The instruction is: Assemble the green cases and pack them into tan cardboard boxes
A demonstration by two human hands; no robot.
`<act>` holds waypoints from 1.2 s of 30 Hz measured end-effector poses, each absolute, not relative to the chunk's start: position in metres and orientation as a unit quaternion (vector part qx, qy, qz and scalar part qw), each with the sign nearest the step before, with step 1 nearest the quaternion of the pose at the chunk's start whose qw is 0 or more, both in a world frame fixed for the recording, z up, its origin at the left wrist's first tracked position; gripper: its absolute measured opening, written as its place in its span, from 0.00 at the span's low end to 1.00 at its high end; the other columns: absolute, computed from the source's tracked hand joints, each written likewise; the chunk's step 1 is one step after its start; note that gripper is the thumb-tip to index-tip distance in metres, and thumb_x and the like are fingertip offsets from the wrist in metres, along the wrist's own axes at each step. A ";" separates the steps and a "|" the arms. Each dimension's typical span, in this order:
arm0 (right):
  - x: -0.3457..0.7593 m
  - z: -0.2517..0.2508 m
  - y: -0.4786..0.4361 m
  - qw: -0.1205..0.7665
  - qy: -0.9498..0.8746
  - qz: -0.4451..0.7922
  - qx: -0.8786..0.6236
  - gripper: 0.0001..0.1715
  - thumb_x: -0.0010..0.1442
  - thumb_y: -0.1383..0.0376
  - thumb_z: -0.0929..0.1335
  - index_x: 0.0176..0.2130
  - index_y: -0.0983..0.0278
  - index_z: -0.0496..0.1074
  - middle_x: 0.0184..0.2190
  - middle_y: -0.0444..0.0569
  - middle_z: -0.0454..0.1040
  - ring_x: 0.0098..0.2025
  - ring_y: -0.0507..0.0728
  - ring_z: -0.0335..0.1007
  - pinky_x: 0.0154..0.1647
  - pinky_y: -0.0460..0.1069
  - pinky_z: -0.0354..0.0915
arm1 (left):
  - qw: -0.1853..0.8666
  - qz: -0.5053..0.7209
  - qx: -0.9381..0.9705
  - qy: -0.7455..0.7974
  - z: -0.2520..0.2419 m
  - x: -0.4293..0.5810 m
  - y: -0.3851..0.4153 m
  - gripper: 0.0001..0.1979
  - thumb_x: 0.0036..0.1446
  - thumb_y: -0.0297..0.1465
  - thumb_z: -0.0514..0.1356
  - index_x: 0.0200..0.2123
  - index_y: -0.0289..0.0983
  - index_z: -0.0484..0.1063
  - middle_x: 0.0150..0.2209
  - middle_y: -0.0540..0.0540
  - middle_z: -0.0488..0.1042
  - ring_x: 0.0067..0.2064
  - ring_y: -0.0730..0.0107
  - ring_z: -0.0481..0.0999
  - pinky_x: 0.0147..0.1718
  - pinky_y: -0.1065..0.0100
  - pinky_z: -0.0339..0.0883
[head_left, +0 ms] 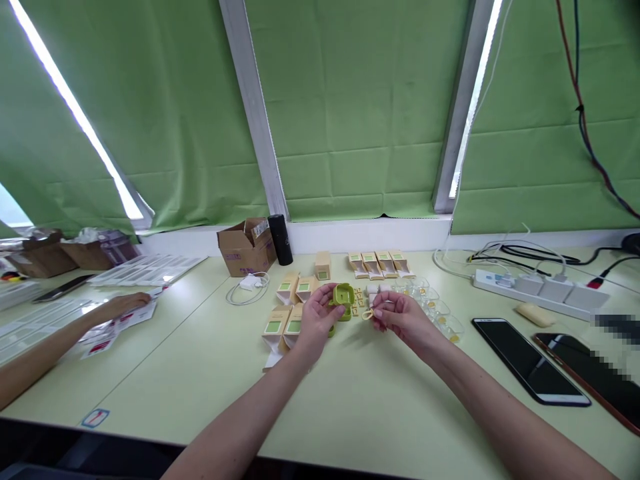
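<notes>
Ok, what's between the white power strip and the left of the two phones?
A small pale-yellow oblong piece, on the table between power strip and phone, in the head view.

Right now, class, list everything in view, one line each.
green case: one, green, held at centre
small ring: one, pale yellow, held beside the green case
small cartons: about nine, tan with green labels, mid-table
clear trays: several, transparent, right of the small ring
cardboard box: one, brown, back by window
cylinder: one, black, beside cardboard box
power strip: one, white, far right
phones: two, black, right front
co-worker's hand: one, far left
left hand: grips green case
right hand: pinches small ring
</notes>
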State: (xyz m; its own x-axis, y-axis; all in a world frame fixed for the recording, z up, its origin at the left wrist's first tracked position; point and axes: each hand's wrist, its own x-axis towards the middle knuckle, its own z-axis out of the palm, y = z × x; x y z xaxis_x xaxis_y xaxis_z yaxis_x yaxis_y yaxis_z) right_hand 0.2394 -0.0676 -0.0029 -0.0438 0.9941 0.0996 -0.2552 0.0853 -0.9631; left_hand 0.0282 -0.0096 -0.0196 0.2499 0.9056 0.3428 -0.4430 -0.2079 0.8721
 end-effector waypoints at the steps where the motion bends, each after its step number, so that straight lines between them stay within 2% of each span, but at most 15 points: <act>1: 0.239 -0.006 -0.067 0.583 -0.455 0.552 -0.385 0.27 0.44 0.54 0.84 0.36 0.61 0.74 0.25 0.43 0.77 0.26 0.53 0.71 0.29 0.48 0.59 | 0.588 0.571 0.530 0.219 -0.020 0.028 -0.009 0.31 0.47 0.33 0.79 0.54 0.37 0.76 0.53 0.39 0.80 0.54 0.60 0.80 0.53 0.63 0.75; 5: 0.237 -0.007 -0.070 0.622 -0.445 0.537 -0.356 0.25 0.49 0.53 0.82 0.35 0.60 0.69 0.27 0.40 0.74 0.26 0.51 0.67 0.29 0.48 0.58 | 0.580 0.563 0.546 0.221 -0.020 0.028 -0.011 0.30 0.50 0.33 0.79 0.55 0.36 0.76 0.55 0.38 0.80 0.55 0.59 0.80 0.55 0.62 0.75; 8: 0.235 -0.002 -0.074 0.627 -0.454 0.529 -0.348 0.24 0.51 0.53 0.81 0.33 0.60 0.69 0.27 0.40 0.72 0.26 0.50 0.64 0.29 0.48 0.58 | 0.576 0.557 0.556 0.221 -0.019 0.028 -0.013 0.30 0.50 0.32 0.78 0.55 0.36 0.76 0.55 0.38 0.80 0.55 0.59 0.80 0.55 0.62 0.75; 14: 0.233 0.004 -0.080 0.642 -0.421 0.543 -0.341 0.21 0.51 0.52 0.82 0.34 0.61 0.76 0.30 0.44 0.75 0.28 0.51 0.67 0.31 0.49 0.62 | 0.573 0.553 0.563 0.220 -0.019 0.029 -0.013 0.29 0.49 0.33 0.79 0.54 0.37 0.77 0.55 0.38 0.80 0.54 0.59 0.80 0.55 0.61 0.75; 18: 0.234 0.005 -0.082 0.651 -0.405 0.549 -0.332 0.22 0.46 0.56 0.84 0.38 0.62 0.81 0.30 0.46 0.77 0.31 0.53 0.70 0.34 0.50 0.65 | 0.576 0.550 0.563 0.222 -0.018 0.029 -0.013 0.30 0.48 0.34 0.80 0.53 0.37 0.77 0.54 0.38 0.80 0.53 0.59 0.81 0.53 0.61 0.76; 29: 0.233 0.002 -0.081 0.651 -0.377 0.573 -0.324 0.26 0.47 0.54 0.85 0.40 0.62 0.79 0.28 0.48 0.81 0.27 0.52 0.71 0.30 0.49 0.66 | 0.577 0.534 0.578 0.218 -0.021 0.030 -0.016 0.30 0.49 0.34 0.79 0.54 0.36 0.76 0.55 0.37 0.79 0.52 0.58 0.81 0.53 0.59 0.77; 36: 0.232 0.008 -0.084 0.647 -0.394 0.562 -0.331 0.26 0.45 0.54 0.86 0.38 0.61 0.79 0.31 0.48 0.82 0.31 0.54 0.75 0.36 0.50 0.72 | 0.576 0.521 0.589 0.223 -0.021 0.029 -0.018 0.30 0.50 0.35 0.79 0.55 0.36 0.76 0.55 0.37 0.78 0.51 0.58 0.81 0.53 0.58 0.76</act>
State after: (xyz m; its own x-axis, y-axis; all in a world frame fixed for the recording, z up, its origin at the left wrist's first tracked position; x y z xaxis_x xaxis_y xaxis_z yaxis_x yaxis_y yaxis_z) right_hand 0.2322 -0.0843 0.0077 0.0573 0.9888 0.1375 -0.4671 0.1482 -0.8717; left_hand 0.0293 -0.0178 -0.0208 0.3574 0.8625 0.3582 -0.3379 -0.2381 0.9106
